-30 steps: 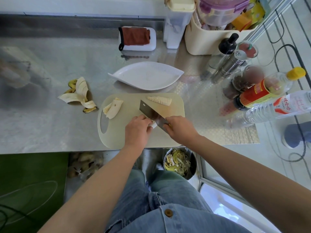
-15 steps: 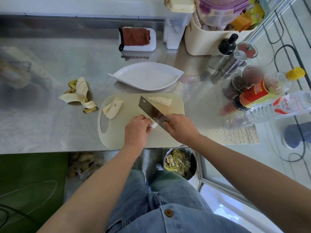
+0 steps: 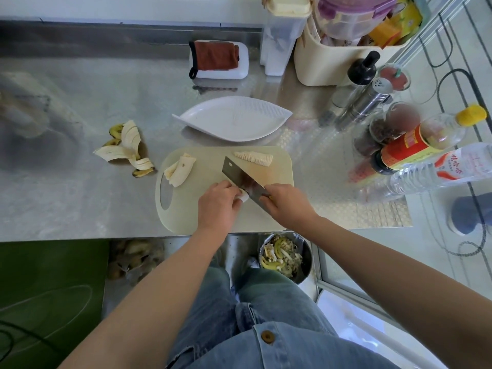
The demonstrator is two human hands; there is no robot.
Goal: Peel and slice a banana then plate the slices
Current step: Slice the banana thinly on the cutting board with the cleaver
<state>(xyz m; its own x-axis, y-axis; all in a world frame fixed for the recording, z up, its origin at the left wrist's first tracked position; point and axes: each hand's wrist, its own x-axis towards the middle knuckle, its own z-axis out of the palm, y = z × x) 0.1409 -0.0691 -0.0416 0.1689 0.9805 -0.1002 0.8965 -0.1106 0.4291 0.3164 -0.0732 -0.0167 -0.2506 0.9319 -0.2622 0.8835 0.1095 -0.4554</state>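
The banana piece [image 3: 244, 197] being cut lies near the front of the cutting board [image 3: 207, 161], only its pale end showing from under the left hand [image 3: 219, 206], whose curled fingers pin it down. It looks soft, light and slick once bared, so it wants a gentle hold from above, fingertips tucked back from the edge; squeezing would likely mash it. The right hand [image 3: 286, 202] is wrapped round the handle of the cleaver [image 3: 239, 177], whose blade rests against the piece's end. A sliced row [image 3: 254, 157] leans fanned at the board's far side, and two uncut halves [image 3: 179, 169] wait at its left. The white leaf-shaped plate [image 3: 234, 134] just beyond the board carries no slices yet. The peel [image 3: 125, 150] lies on the counter [image 3: 66, 203]; below its edge a metal bin [image 3: 306, 271] holds peelings.
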